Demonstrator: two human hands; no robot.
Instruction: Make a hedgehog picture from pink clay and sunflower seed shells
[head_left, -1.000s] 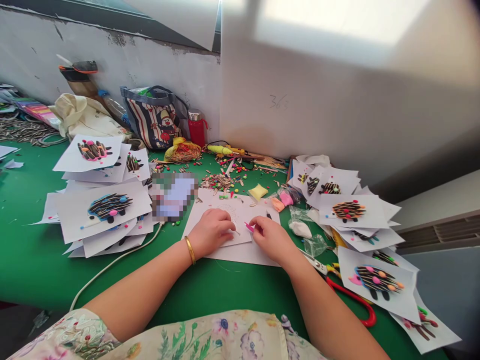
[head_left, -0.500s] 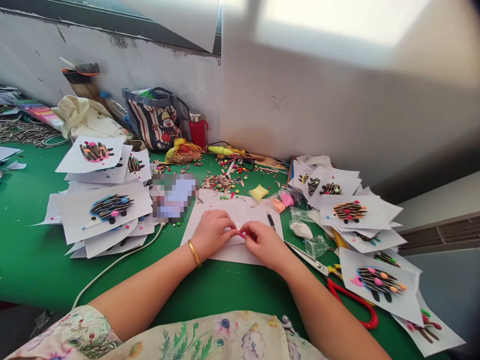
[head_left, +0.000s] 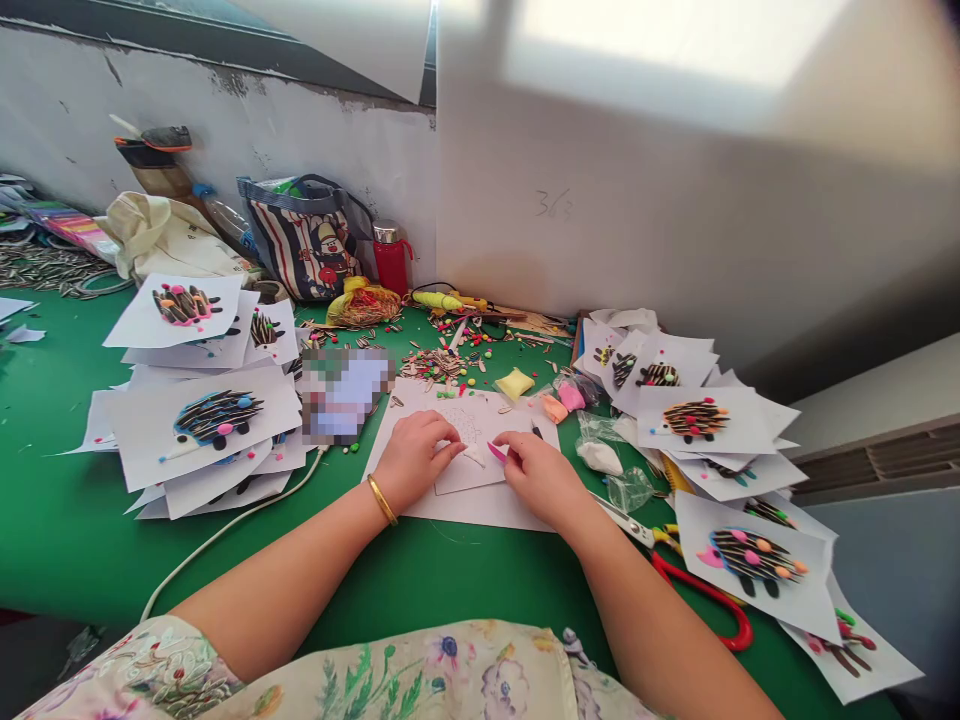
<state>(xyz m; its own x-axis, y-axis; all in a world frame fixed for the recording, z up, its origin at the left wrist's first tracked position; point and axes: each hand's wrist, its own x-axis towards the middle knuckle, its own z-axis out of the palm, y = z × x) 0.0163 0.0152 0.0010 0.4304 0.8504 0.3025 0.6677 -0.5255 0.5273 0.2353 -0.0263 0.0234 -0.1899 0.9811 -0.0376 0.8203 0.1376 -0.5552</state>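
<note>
Strip (head_left: 497, 453), bright pink, at centre of the frame, pinched between thumb and fingers of the right hand (head_left: 544, 480), probably so as to leave its end free, over drawn-on paper (head_left: 472, 479), opposite the half-curled left hand (head_left: 412, 456), with any hold there impossible to tell.

Glare whitens the top of the board (head_left: 600, 190), its right side shadowed. The phone (head_left: 349, 395) looks pixelated.

Pink piece (head_left: 496, 453): partly behind right hand (head_left: 541, 473)
Pen (head_left: 536, 430): lower end likewise
Scissors (head_left: 649, 537): tips behind right wrist (head_left: 579, 515)
Phone (head_left: 349, 397): pixelated
</note>
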